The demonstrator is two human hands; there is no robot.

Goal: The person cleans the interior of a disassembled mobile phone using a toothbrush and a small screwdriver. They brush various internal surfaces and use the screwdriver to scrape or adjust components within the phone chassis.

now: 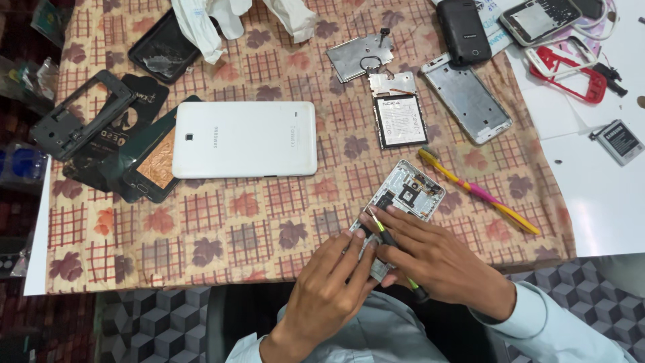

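One opened phone (402, 205) lies at lower centre of the frame on the tabletop (222, 222). The left hand (327, 289) clamps its near end, fingers (349, 249) curled closed over the edge. The right hand (437, 262) pinches one screwdriver (390, 242), fingers closed around the shaft, tip on the phone's inner frame just beyond the fingertips. Also present: one white tablet (245, 139) at centre left, one toothbrush (477, 191) to the right, two loose batteries (400, 121) (621, 141).

Bare hands, no rings; lt-blue long sleeves, cuffs at wrists
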